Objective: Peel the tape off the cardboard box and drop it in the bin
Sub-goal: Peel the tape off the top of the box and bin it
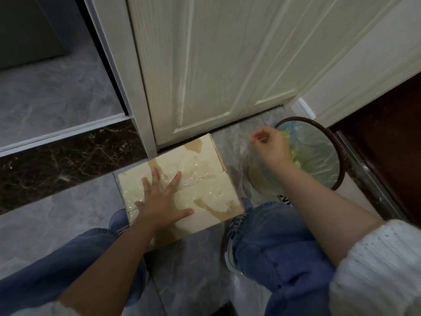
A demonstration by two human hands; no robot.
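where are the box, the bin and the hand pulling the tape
box (206, 153): head view, bare cardboard near its far edge
bin (335, 142): head view, dark rim on the right side
right hand (272, 144): head view, back of the hand, fingers pinching clear tape

The grey marbled floor carried the cardboard box by the white door, with the lined bin just beside.

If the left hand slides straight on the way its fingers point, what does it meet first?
The left hand lies flat on the cardboard box, fingers pointing up-right. It would likely cross the crinkled clear tape first, then the box's far edge near the white door. Depth is unclear.
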